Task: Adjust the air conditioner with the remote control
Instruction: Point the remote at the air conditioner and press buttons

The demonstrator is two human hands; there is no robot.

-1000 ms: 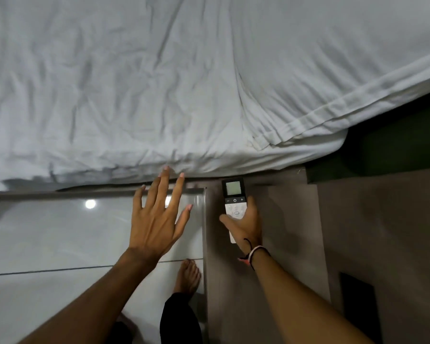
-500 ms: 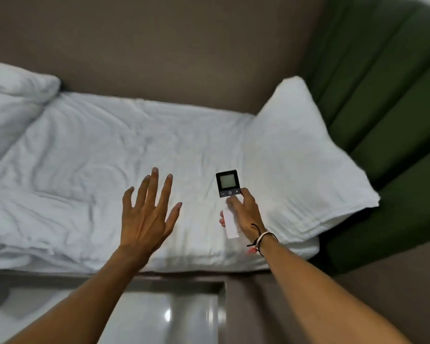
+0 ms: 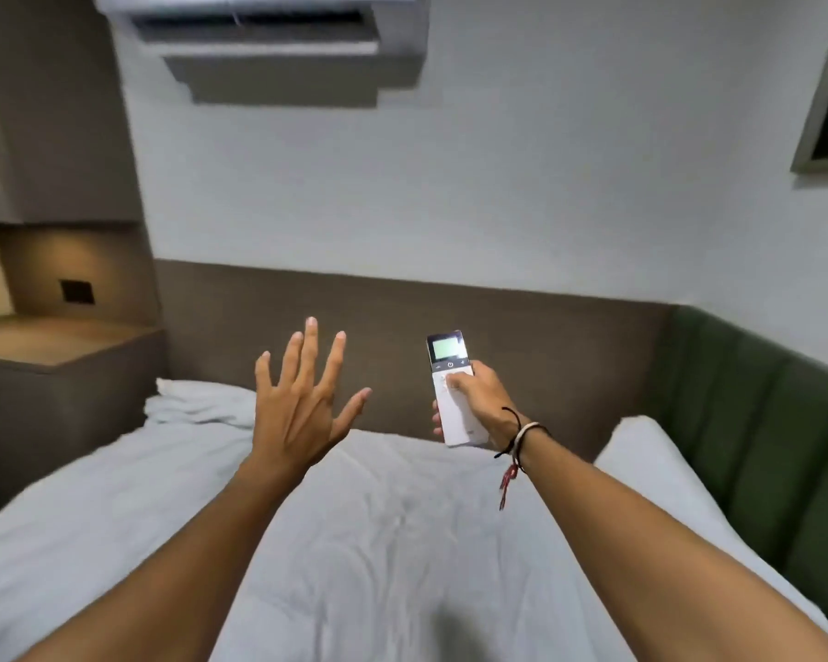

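Remote control point(image 3: 452, 389), gripped upright in the right hand point(image 3: 481, 398) with thumb on its buttons, points up toward the wall-mounted air conditioner point(image 3: 268, 45) as the empty left hand point(image 3: 302, 403) hovers with fingers spread.

Lighting, as I read it from the head feed: soft, even, cool indoor light, moderately bright; source itself not visible. Warm glow in the wooden niche point(image 3: 44, 269) far left of the left hand point(image 3: 302, 398). Shadows: faint, a soft dark patch on the white bedding point(image 3: 378, 542) below both hands. Glare: pale screen of the remote control point(image 3: 452, 384) in the right hand point(image 3: 479, 398) is washed out, digits unreadable. Blur: motion smear on the air conditioner point(image 3: 268, 40) high above the hands; bedding edges soft. Distortion: I see wide-angle bending, forearms stretched toward the lower corners.
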